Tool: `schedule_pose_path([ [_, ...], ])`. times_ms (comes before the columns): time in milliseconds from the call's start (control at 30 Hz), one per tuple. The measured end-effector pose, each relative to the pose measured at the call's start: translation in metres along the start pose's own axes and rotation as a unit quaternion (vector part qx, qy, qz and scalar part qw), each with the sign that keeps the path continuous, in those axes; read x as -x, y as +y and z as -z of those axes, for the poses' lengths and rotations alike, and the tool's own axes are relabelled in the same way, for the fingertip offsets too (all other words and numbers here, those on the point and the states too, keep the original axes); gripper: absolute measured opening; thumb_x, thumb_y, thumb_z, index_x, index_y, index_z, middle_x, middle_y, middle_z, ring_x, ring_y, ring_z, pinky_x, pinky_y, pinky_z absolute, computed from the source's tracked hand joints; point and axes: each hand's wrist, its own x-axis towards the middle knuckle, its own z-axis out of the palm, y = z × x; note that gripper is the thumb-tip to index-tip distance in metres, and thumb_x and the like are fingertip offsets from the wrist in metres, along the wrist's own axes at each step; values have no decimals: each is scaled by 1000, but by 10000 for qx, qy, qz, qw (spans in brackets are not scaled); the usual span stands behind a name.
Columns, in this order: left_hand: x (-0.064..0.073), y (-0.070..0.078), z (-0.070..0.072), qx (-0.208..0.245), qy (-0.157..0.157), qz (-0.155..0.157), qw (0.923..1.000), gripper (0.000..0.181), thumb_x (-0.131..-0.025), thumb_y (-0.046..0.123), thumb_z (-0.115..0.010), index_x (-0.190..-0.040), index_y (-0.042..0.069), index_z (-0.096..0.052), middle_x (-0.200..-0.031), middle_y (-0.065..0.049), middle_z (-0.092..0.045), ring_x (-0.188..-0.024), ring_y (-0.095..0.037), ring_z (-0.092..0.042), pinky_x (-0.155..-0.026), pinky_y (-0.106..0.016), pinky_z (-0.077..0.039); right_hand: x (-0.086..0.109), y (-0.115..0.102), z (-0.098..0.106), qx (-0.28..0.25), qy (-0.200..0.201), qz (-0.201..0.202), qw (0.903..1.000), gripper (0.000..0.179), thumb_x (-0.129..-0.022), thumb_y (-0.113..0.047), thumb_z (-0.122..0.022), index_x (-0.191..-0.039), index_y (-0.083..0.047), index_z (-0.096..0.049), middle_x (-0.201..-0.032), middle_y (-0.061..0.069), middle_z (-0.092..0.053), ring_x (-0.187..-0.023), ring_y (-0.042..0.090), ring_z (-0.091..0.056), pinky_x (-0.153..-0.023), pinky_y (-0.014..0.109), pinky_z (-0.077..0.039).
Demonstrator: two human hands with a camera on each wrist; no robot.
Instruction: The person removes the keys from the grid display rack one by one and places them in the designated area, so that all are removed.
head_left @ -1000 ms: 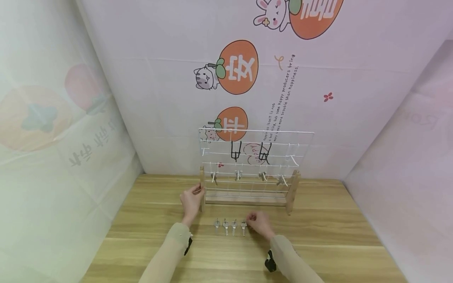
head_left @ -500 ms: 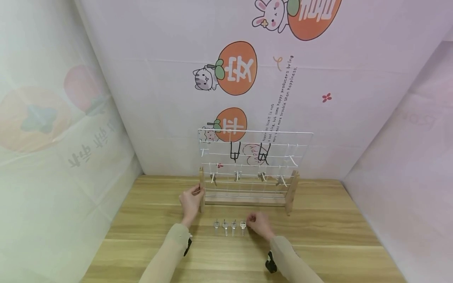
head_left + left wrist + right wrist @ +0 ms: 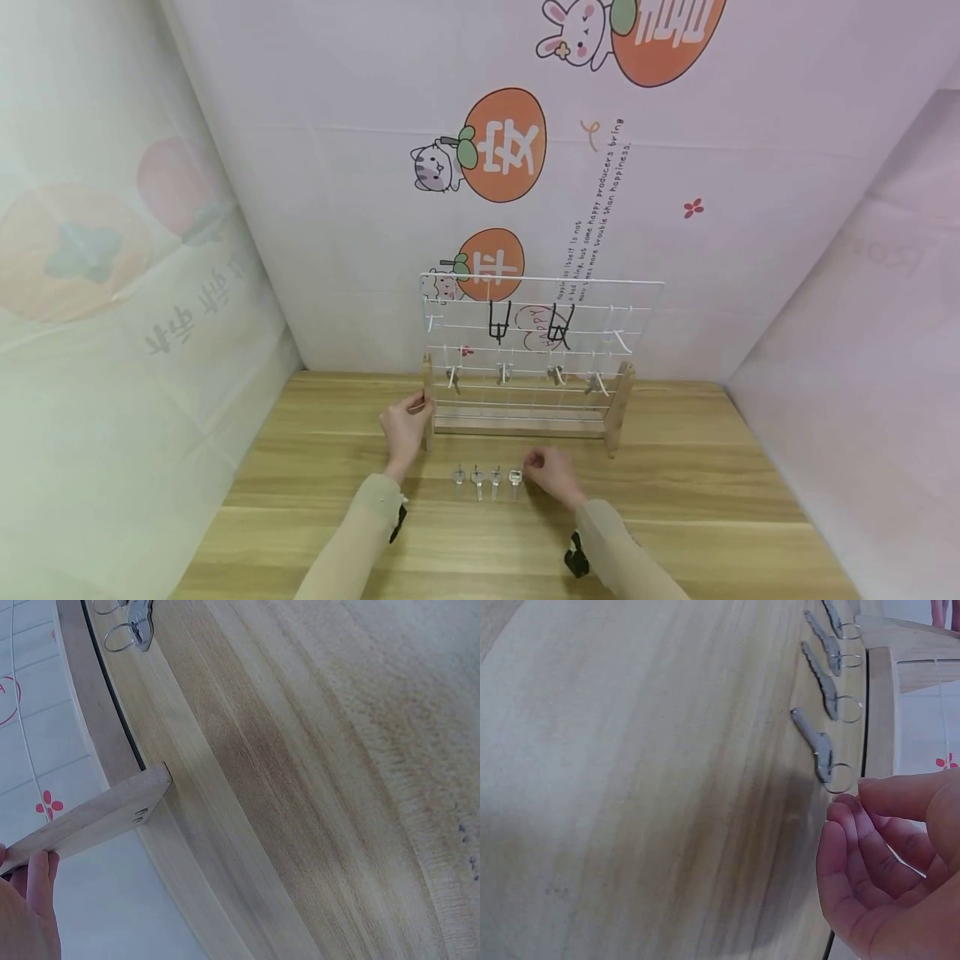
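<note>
My left hand (image 3: pixel 405 427) grips the left wooden post (image 3: pixel 82 817) of a wire grid rack (image 3: pixel 540 350); the fingers lie along the post in the left wrist view. On the table, several silver keys with split rings lie in a row in front of the rack. My right hand (image 3: pixel 900 855) is at the rightmost key (image 3: pixel 814 746), its thumb and curled fingertips pinching the edge of that key's ring (image 3: pixel 840 778). The key itself lies flat, its blade pointing towards the person. Another key (image 3: pixel 497 479) lies just left of it.
From white hooks on the grid hang several keys, one hanging key (image 3: pixel 504 372) near the middle. Higher up are a black hook (image 3: pixel 498 321) and a second black hook (image 3: pixel 558 323). A printed cloth wall (image 3: pixel 337 217) stands behind the wood-grain table (image 3: pixel 697 500).
Both hands stay almost where they were. The left hand keeps its hold on the post, and the right hand stays at the rightmost key, shifting only very slightly.
</note>
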Motion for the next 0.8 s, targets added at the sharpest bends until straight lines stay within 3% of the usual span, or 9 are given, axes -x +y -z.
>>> schedule_pose_path([
  [333,-1,2,1,53,-77,106,9999,18,-80,-1,-77,-98,-6,-75,-92,-23,-76,-76,-35,-76,-65,-40,-65,-3,-14,8,171,353,264,9989,6,-81,-1,-68,-86,-2,-71,-79,7,-72,-71,12,-62,-61,22,-55],
  [600,0,4,2,188,-147,287,9993,20,-80,-3,-77,-99,-7,-74,-94,-24,-75,-78,-37,-76,-66,-40,-65,-9,-33,15,2,729,601,9955,5,-87,-3,-68,-91,-2,-71,-85,9,-73,-76,16,-66,-66,25,-59],
  [800,0,3,2,232,-167,289,9992,20,-80,-2,-77,-100,-8,-74,-94,-25,-75,-79,-37,-76,-66,-38,-65,-17,-51,20,-291,759,569,9951,11,-91,-10,-67,-100,-5,-71,-92,7,-73,-80,14,-66,-69,22,-58],
])
